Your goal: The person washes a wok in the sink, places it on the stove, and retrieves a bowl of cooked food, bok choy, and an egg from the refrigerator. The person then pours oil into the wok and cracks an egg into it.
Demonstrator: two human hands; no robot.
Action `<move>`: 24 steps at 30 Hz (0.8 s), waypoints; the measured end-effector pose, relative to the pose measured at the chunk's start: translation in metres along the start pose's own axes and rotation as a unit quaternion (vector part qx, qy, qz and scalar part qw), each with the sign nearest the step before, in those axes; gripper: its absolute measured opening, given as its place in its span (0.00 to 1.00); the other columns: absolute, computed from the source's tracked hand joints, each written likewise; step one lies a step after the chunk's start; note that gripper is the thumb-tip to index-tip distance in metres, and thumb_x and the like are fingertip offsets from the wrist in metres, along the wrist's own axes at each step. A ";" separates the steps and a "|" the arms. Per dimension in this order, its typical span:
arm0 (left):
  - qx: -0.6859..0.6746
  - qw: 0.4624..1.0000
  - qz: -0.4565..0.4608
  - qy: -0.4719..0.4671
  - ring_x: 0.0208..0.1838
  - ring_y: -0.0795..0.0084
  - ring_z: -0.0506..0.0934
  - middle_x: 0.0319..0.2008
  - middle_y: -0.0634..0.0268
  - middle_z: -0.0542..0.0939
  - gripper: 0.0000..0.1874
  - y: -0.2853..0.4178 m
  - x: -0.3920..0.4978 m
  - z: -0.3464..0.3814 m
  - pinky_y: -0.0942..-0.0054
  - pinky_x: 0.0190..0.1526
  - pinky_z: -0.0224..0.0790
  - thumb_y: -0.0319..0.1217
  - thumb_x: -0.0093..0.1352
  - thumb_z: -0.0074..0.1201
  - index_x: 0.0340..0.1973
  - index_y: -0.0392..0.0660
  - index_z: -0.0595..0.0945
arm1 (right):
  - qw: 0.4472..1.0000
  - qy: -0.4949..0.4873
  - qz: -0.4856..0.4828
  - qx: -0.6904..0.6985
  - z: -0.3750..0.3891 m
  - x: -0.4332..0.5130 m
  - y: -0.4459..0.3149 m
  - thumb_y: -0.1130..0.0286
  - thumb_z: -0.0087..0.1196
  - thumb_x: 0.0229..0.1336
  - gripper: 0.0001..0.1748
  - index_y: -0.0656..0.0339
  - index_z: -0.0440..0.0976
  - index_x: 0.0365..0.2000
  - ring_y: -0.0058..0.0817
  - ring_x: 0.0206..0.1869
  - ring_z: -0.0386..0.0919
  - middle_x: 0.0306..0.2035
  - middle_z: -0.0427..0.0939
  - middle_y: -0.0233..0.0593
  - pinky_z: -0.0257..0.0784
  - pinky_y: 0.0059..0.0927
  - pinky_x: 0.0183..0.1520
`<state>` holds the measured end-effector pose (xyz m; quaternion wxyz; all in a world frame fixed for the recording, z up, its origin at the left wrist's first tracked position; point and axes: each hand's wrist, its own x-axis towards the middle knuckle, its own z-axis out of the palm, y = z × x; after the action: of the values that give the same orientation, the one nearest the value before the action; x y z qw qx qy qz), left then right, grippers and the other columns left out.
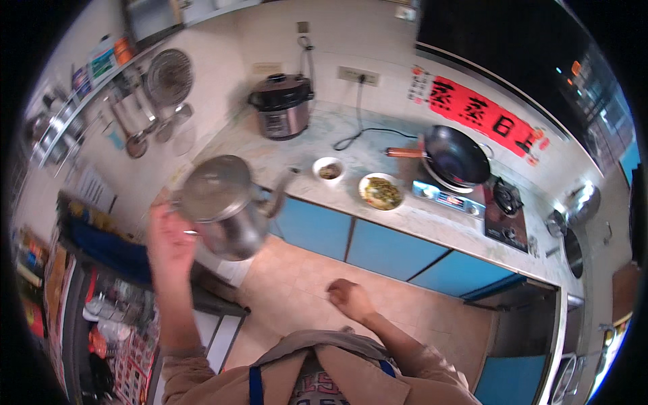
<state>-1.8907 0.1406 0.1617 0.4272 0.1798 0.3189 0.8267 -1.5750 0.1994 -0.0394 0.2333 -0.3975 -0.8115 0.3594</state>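
A stainless steel kettle (pixel 230 202) with a lid and a curved spout hangs in the air at the left, held by my left hand (pixel 172 230) at its handle side. The spout points right, towards the counter edge. My right hand (pixel 349 298) hangs low over the floor, fingers curled, with nothing seen in it. On the marble-pattern counter stand a small white bowl (pixel 328 170) with dark contents and a larger white bowl (pixel 380 191) of chopped greenish food. To their right, a black wok (pixel 455 156) with a wooden handle rests on a cooker.
An electric pressure cooker (pixel 281 106) stands at the back left of the counter (pixel 314 121). A black cable (pixel 359 132) lies near the wok. A gas hob (pixel 506 212) is at the right. Ladles (pixel 135 144) and a strainer (pixel 169 77) hang left, above a cluttered shelf unit (pixel 76 324).
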 end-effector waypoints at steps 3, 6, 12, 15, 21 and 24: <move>0.035 0.995 -0.089 -0.034 0.11 0.83 0.58 0.08 0.77 0.61 0.18 -0.133 0.024 0.067 0.84 0.16 0.52 0.35 0.63 0.51 0.12 0.54 0.64 | 0.978 0.193 0.081 -0.012 -0.070 -0.062 0.083 0.72 0.55 0.44 0.08 0.63 0.74 0.28 0.40 0.35 0.76 0.32 0.76 0.45 0.72 0.35 0.38; 0.038 0.988 -0.130 -0.068 0.13 0.82 0.55 0.08 0.77 0.57 0.19 -0.226 0.052 0.134 0.81 0.16 0.46 0.33 0.62 0.51 0.12 0.54 0.62 | 0.915 0.313 0.255 0.023 -0.120 -0.114 0.130 0.71 0.54 0.47 0.06 0.63 0.74 0.27 0.41 0.29 0.77 0.25 0.77 0.46 0.72 0.34 0.33; 0.063 0.981 -0.137 -0.123 0.14 0.83 0.54 0.11 0.77 0.57 0.14 -0.369 0.109 0.255 0.80 0.17 0.44 0.31 0.60 0.54 0.15 0.50 0.67 | 0.798 0.473 0.343 0.150 -0.177 -0.175 0.178 0.74 0.48 0.51 0.06 0.68 0.73 0.26 0.17 0.15 0.69 0.14 0.70 0.32 0.65 0.20 0.18; 0.108 0.977 -0.136 -0.123 0.15 0.83 0.53 0.12 0.77 0.58 0.11 -0.428 0.139 0.308 0.80 0.17 0.43 0.31 0.59 0.55 0.17 0.48 0.70 | 0.757 0.529 0.343 0.171 -0.195 -0.177 0.204 0.75 0.48 0.51 0.06 0.68 0.72 0.25 0.17 0.14 0.68 0.14 0.70 0.32 0.65 0.20 0.18; 0.193 0.966 -0.122 -0.119 0.15 0.85 0.55 0.14 0.78 0.61 0.10 -0.527 0.203 0.389 0.80 0.17 0.43 0.31 0.57 0.56 0.16 0.48 0.72 | 0.731 0.556 0.376 0.118 -0.267 -0.139 0.255 0.75 0.47 0.51 0.06 0.67 0.72 0.26 0.16 0.15 0.69 0.14 0.69 0.31 0.65 0.19 0.18; 0.210 0.962 -0.088 -0.149 0.16 0.85 0.55 0.14 0.78 0.61 0.10 -0.562 0.232 0.411 0.81 0.18 0.43 0.31 0.55 0.57 0.15 0.47 0.72 | 0.740 0.551 0.373 0.098 -0.304 -0.116 0.277 0.75 0.48 0.51 0.06 0.67 0.72 0.26 0.16 0.16 0.69 0.14 0.69 0.31 0.66 0.19 0.19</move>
<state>-1.4560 0.7270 0.0859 0.4937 0.3576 0.4333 0.6638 -1.1743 0.3438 -0.0707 0.5246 -0.7721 -0.2882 0.2134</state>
